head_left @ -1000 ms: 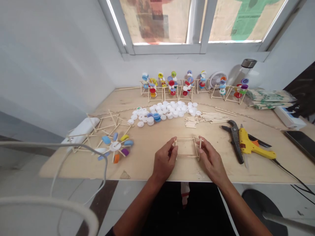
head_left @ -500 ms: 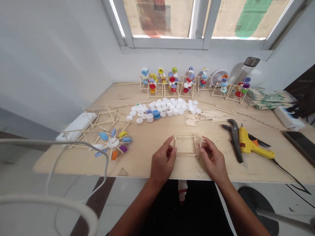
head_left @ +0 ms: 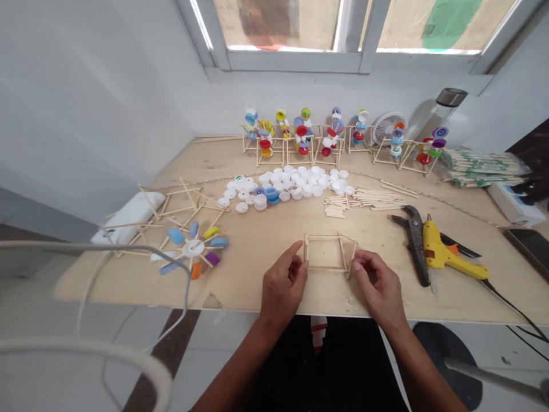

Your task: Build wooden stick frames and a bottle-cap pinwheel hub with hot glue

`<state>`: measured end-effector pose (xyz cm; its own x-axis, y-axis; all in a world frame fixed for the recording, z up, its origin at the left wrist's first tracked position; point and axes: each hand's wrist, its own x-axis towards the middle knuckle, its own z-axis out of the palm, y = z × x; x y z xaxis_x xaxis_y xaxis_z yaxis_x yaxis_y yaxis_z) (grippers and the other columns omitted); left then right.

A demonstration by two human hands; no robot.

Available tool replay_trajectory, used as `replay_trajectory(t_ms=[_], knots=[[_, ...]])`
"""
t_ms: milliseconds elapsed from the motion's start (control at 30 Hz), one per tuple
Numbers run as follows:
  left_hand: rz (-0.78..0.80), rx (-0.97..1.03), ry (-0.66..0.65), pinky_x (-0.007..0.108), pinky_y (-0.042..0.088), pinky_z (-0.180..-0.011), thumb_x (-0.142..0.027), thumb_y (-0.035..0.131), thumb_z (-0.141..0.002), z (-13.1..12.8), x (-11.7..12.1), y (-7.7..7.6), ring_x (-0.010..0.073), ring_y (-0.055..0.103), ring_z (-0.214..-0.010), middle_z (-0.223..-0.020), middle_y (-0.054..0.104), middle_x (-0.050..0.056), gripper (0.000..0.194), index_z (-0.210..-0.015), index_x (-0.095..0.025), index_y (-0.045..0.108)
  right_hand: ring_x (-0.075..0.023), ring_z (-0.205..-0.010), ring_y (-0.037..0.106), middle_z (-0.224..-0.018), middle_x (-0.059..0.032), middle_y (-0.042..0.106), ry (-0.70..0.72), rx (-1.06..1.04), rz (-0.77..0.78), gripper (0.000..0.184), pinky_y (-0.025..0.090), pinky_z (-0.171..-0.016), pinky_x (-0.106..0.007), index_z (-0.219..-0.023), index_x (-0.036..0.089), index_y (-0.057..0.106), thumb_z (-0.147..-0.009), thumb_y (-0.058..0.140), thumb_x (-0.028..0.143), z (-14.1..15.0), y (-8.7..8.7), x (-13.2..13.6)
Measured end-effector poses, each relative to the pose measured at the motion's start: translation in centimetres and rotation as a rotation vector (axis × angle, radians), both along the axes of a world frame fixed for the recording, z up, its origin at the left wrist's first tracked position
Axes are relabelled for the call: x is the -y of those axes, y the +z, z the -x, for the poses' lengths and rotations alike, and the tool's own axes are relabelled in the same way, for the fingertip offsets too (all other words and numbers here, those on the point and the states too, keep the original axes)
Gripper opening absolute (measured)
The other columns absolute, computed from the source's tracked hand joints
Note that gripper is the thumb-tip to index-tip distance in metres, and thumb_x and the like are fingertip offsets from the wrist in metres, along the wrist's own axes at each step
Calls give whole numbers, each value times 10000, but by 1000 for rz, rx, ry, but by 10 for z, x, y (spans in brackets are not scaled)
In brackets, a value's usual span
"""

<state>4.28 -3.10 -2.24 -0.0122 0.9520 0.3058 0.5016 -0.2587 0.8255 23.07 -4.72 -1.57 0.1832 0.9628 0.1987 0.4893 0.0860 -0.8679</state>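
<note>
A small square frame of wooden sticks [head_left: 328, 252] stands on the plywood table [head_left: 257, 252] near its front edge. My left hand [head_left: 283, 286] pinches the frame's near left corner post with thumb and forefinger. My right hand [head_left: 380, 286] has its fingers curled at the frame's near right corner, touching the post there. Both forearms come up from below the table edge.
White bottle caps [head_left: 287, 186] and loose sticks [head_left: 364, 201] lie behind the frame. A yellow glue gun [head_left: 446, 254] and pliers [head_left: 414, 234] lie right. A cap pinwheel [head_left: 193, 249] and stick frames lie left. Finished cap models [head_left: 300, 140] line the back; a cable [head_left: 128, 252] hangs left.
The camera tilted slightly, so the table sits a little higher in view. My hands slid to the frame's near corners and it rests slightly farther from me.
</note>
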Motion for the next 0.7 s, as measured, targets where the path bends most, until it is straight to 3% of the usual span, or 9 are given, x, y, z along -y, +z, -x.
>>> replay_trajectory(t_ms=[700], knots=[[-17, -99, -4, 235, 491, -597, -245, 520, -828, 2, -1, -1, 112, 592, -600, -718, 649, 17, 250, -1034, -154, 627, -173, -707, 606, -783, -34, 661, 32, 120, 17, 194, 471, -668, -286, -874, 193, 627, -832, 499, 333, -1, -5, 0]])
